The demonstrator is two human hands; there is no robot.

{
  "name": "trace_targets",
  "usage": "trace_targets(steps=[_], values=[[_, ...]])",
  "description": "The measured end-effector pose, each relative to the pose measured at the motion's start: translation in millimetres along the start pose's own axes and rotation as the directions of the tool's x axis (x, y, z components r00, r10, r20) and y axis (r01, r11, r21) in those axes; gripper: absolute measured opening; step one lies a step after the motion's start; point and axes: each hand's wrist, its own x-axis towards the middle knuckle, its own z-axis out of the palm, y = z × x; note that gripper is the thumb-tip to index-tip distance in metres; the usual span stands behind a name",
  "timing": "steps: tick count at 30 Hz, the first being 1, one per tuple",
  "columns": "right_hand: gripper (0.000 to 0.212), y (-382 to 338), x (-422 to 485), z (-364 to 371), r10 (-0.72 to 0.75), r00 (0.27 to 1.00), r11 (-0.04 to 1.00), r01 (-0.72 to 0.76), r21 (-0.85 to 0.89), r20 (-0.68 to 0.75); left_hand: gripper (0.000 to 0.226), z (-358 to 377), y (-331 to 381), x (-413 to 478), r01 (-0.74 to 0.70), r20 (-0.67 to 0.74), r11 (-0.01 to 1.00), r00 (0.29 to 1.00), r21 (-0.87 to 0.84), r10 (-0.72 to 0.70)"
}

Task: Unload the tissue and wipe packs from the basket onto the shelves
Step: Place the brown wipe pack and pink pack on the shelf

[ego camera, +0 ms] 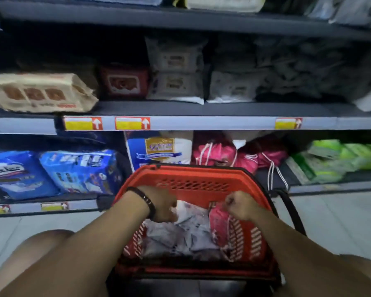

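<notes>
As both reach inside the basket (191,174), left grip (162,204) clutches white pack (190,213) — right grip (240,205), pink pack (217,227).

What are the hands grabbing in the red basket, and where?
The left hand grips a white pack by its top edge; the right hand grips a pink pack by its top edge.

L hand (161,204) grips white pack (191,213), R hand (241,206) grips pink pack (217,226), both in red basket (193,185), lower center; shelves (212,123) above.
</notes>
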Motion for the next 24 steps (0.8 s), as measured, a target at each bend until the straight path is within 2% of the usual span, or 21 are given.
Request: trace_targets(steps=[2, 3, 5, 7, 10, 12, 14, 17, 24], values=[[0.043, 17.1, 6.2, 16.8, 0.09, 0.994, 0.989, -0.082, -0.121, 0.059, 0.056, 1.6, 8.3, 15.1, 0.01, 0.089, 0.998, 0.996, 0.061, -0.015], [0.051, 22.4, 11.7, 26.6, 0.093, 0.991, 0.982, -0.074, -0.175, 0.101, 0.056, -0.9, 12.2, 22.8, -0.006, 0.091, 0.998, 0.996, 0.065, 0.0], [0.057, 25.5, 30.7, 43.9, 0.099, 0.984, 0.983, -0.073, -0.168, 0.149, 0.058, -8.0, 18.5, 35.3, -0.045, 0.046, 0.998, 0.998, 0.039, 0.043], [0.078, 29.8, 50.0, 61.6, 0.159, 0.965, 0.981, -0.131, -0.141, 0.21, 0.053, -15.4, 25.4, 46.4, -0.095, -0.015, 0.995, 0.995, -0.009, 0.095], [0.121, 34.6, 63.0, 76.3, 0.123, 0.945, 0.979, -0.065, -0.193, 0.304, 0.051, -20.2, 31.8, 59.9, -0.143, -0.018, 0.989, 0.99, -0.038, 0.142], [0.129, 35.1, 71.0, 84.8, 0.079, 0.945, 0.974, -0.006, -0.225, 0.317, 0.054, -21.3, 31.1, 66.9, -0.12, 0.03, 0.993, 0.992, 0.01, 0.12], [0.125, 38.9, 79.4, 96.6, 0.07, 0.956, 0.965, 0.007, -0.261, 0.286, 0.058, -20.9, 29.2, 72.9, -0.092, 0.085, 0.993, 0.993, 0.073, 0.086], [0.096, 41.4, 85.2, 108.5, 0.065, 0.984, 0.971, -0.024, -0.239, 0.166, 0.059, -23.9, 31.6, 77.7, -0.093, 0.107, 0.991, 0.991, 0.093, 0.083], [0.057, 36.6, 90.4, 104.4, 0.056, 0.986, 0.964, -0.012, -0.264, 0.159, 0.047, -36.3, 35.7, 82.5, -0.165, -0.024, 0.985, 0.986, 0.051, 0.167]])
